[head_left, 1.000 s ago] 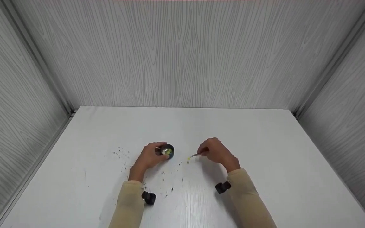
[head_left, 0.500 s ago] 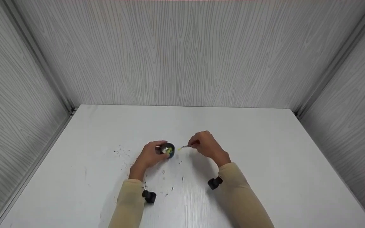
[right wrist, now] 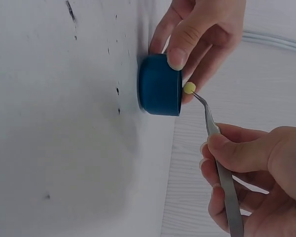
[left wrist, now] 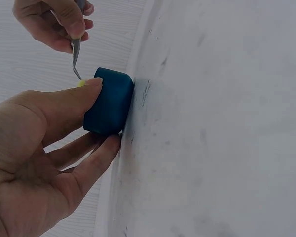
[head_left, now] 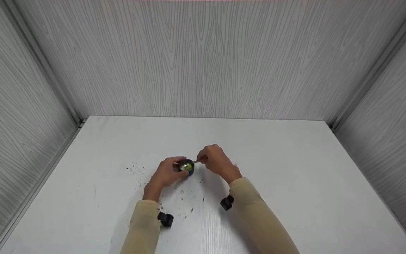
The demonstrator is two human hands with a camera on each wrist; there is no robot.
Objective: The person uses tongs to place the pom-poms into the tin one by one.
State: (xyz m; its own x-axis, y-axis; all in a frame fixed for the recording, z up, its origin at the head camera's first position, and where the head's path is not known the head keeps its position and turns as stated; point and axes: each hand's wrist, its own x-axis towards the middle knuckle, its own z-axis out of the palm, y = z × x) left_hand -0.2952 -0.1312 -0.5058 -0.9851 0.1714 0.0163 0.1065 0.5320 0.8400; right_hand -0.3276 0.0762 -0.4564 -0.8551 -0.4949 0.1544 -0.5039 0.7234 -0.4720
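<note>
My left hand (head_left: 166,173) grips a small round blue cup (right wrist: 160,86) between thumb and fingers; the cup stands on the table. Several yellow-green pieces (head_left: 188,167) lie inside it, seen in the head view. In my right hand (head_left: 216,160) is a pair of bent-tip tweezers (right wrist: 230,197), pinched between thumb and fingers. The tweezer tips hold a small yellow ball (right wrist: 189,88) right at the cup's mouth. In the left wrist view, the ball is partly hidden behind my left thumb (left wrist: 79,101).
Dark specks and smudges (head_left: 135,168) mark the white table (head_left: 277,148) around the left forearm. Grey wood-grain panels (head_left: 203,60) rise at the back and both sides. A small black camera (head_left: 166,219) sits on each sleeve.
My right hand has moved left and away from me, lifting the yellow ball off the table in the tweezers and bringing it to the cup. The left hand stays in place.
</note>
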